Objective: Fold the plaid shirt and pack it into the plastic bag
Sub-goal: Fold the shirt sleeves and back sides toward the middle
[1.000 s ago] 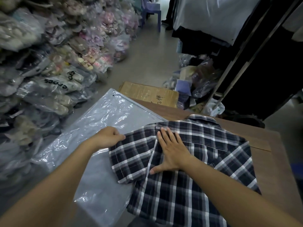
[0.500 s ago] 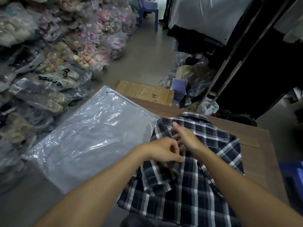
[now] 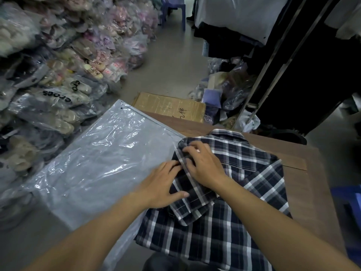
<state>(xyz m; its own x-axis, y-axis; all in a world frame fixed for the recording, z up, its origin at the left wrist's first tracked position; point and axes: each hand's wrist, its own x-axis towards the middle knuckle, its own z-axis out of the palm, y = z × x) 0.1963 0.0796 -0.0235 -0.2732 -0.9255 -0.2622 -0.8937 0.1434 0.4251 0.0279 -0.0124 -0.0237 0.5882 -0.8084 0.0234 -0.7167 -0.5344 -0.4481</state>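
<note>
Fingers of both hands lie spread and flat on the folded-in left side of the plaid shirt (image 3: 224, 212), gripping nothing.

From the left: bagged shoes (image 3: 58, 94) are heaped along the aisle, and bare floor (image 3: 172, 65) runs away up the middle. Next comes the clear plastic bag (image 3: 101, 163), lying flat with its near-left part hanging past the wooden table (image 3: 304, 182) edge; its right edge slips under the shirt's left side. Left hand (image 3: 162, 184) rests palm down across that seam, fingertips on the turned-over sleeve. Right hand (image 3: 203, 167) touches it, pressing the fold just below the collar. On the shirt's far and right sides a strip of bare table shows. Beyond the far table edge sits a cardboard box (image 3: 170, 106), and dark hanging clothes (image 3: 312, 75) close off the right.
</note>
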